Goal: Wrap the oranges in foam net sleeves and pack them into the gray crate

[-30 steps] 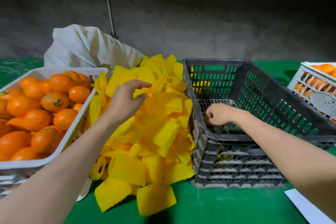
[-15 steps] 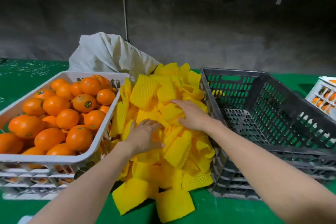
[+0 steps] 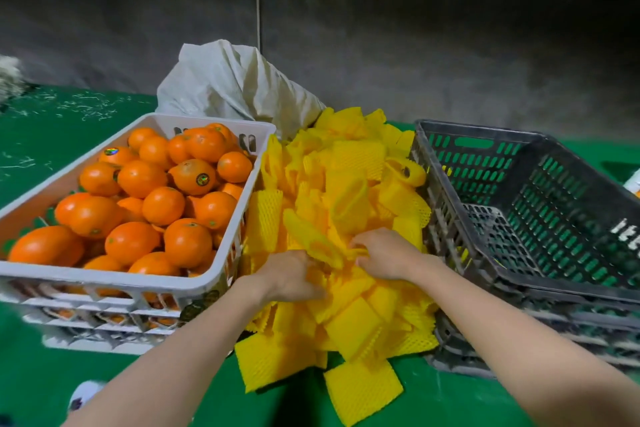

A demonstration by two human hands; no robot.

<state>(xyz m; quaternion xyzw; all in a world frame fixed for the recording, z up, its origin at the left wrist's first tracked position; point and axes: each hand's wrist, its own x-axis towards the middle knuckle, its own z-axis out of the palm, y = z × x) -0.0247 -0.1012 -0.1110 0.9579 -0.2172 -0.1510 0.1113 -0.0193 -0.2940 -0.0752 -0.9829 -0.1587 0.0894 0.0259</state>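
On the left part of the green-covered table (image 3: 52,156) sits a white slatted plastic crate (image 3: 114,279), stacked on another like it, heaped with round, glossy oranges (image 3: 162,204), several bearing small round stickers. Behind its far right corner slumps a crumpled off-white woven sack (image 3: 235,83). Just right of the white crate lies a loose pile of yellow foam net sleeves (image 3: 346,184), flat, soft rectangles with a ribbed mesh texture, spilling toward the table's near edge. The bare left forearm reaches in from the lower left, and the left hand (image 3: 291,276) rests palm down on the near part of the pile, its fingers curled into the sleeves; whether they grip one cannot be told. The right forearm comes in from the lower right; the right hand (image 3: 384,255) lies just beside the left, knuckles up, its fingers pinched on the edge of one yellow sleeve. Against the pile's right side stands the dark gray perforated plastic crate (image 3: 450,204), rigid and rectangular, with green showing through its slots and no wrapped fruit visible inside.
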